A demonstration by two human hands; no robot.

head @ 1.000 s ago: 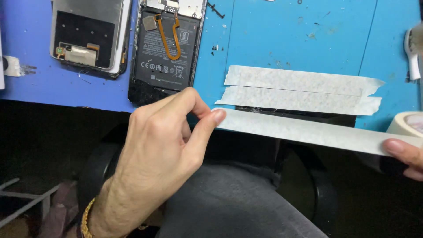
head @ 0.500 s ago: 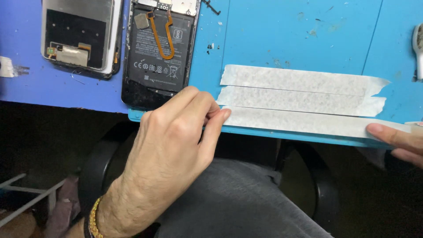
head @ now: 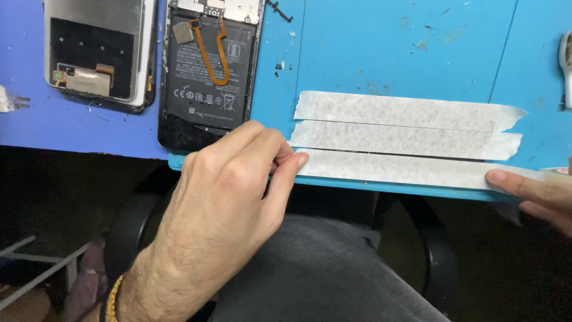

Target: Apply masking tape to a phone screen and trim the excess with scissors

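Note:
My left hand [head: 229, 197] pinches the left end of a long strip of white masking tape [head: 399, 168] and holds it down along the front edge of a light blue work mat [head: 387, 53]. My right hand [head: 533, 192] is at the right edge of view, with its fingers on the strip's right end. Two more strips of the same tape [head: 405, 110] [head: 399, 138] lie flat on the mat just behind it, parallel to it. Whether the right hand also holds a tape roll is hidden.
An opened phone body [head: 208, 71] with battery and orange flex cable lies at the mat's left edge. A detached phone screen [head: 98, 53] lies further left on a darker blue mat [head: 36, 128]. A white object [head: 565, 65] is at the far right. My lap and a dark chair are below.
The third strip has gone from hanging in the air below the mat to lying on the mat's front edge. Both hands rose with it. The tape roll by the right hand is out of view.

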